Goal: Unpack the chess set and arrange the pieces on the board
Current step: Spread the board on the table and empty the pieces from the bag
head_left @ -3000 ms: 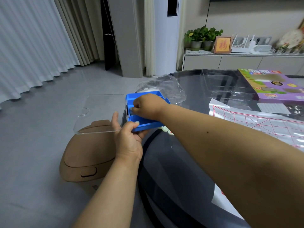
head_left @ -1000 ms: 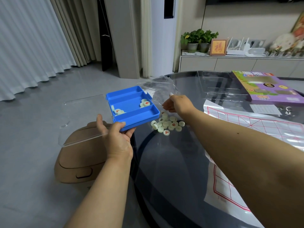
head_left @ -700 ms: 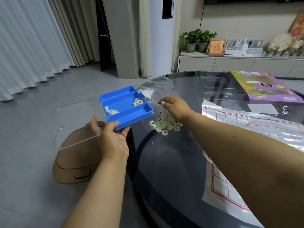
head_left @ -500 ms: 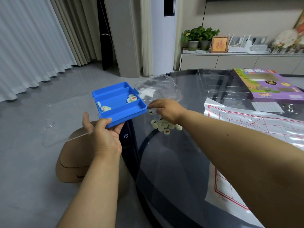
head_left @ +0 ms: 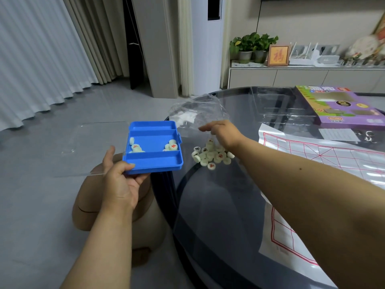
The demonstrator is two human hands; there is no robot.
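Tray, blue plastic, three long compartments (head_left: 154,142), was held off the left edge of the round dark glass table (head_left: 218,205), its clear hinged lid (head_left: 87,149) hanging open to the left. The left hand (head_left: 121,180) gripped the tray's near left corner, thumb on the rim and fingers curled beneath. The middle compartment held two small clusters of pale round chess pieces with red characters (head_left: 135,147), one at each end; the near and far compartments showed none.

A heap of pale round chess pieces with red and black characters (head_left: 210,156) lay on the glass just right of the tray. The right hand (head_left: 220,132) hovered over that heap, fingers extended toward the tray; whether it held a piece could not be told. A crumpled clear plastic bag (head_left: 195,113) sat just behind the hand.

A white plastic board sheet with a red grid (head_left: 333,161) lay flat on the right side of the table. A purple and green cardboard game box (head_left: 337,107) rested at the far right. A tan rounded stool (head_left: 89,209) stood on the floor under the tray.
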